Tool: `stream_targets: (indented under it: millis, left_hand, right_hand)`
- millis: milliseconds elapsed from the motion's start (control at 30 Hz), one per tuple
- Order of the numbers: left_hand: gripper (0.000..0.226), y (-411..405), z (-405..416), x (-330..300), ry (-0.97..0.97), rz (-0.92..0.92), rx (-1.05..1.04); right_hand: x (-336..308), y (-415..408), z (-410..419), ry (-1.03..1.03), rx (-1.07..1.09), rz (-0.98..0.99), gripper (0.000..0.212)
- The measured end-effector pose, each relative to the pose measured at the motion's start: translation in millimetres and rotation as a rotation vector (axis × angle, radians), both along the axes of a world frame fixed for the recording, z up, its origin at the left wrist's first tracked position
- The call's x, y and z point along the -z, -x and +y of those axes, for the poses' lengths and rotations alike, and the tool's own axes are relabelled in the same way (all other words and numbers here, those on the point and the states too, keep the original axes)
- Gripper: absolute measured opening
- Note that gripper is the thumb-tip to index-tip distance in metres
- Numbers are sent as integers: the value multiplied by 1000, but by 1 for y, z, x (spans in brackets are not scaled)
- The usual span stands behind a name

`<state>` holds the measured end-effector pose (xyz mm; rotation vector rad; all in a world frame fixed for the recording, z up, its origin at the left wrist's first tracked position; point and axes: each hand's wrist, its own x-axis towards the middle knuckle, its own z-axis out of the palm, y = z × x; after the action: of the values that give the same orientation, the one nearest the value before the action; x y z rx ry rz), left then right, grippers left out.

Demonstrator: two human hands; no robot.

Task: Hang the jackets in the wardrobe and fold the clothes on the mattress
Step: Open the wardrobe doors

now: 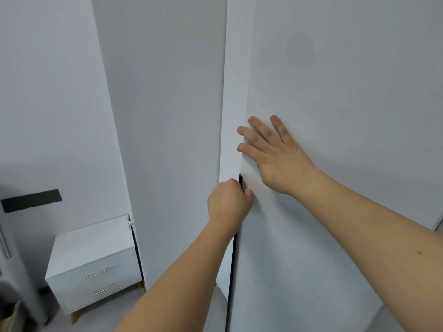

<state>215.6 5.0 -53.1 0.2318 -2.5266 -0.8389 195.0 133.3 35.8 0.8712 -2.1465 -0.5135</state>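
While the left hand [229, 202] gripped the black handle [240, 179] at the door [335, 116] edge, the right hand [275, 154] pressed flat, fingers straight, on it.

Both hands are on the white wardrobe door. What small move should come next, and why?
Probably pull the door edge outward with the left hand. It already grips the black handle strip, and the wardrobe door stands only slightly ajar. The right hand lies flat on the panel and would need to ease off.
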Motion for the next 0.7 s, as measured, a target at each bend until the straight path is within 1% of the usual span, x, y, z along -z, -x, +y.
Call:
stream_targets:
  millis: [267,400,533,700]
  left_hand:
    - [28,-23,-3,4,8,-20,32]
    - [29,-54,2,0,13,-37,32]
    - [28,-91,16,3,41,-11,-24]
    - [29,-137,41,4,47,19,-111]
  right_hand:
    - [2,-25,1,6,-12,-2,56]
    - [2,-47,4,21,-50,8,53]
    - [4,-73,18,29,-128,25,50]
    - [12,-111,32,100,-191,13,49]
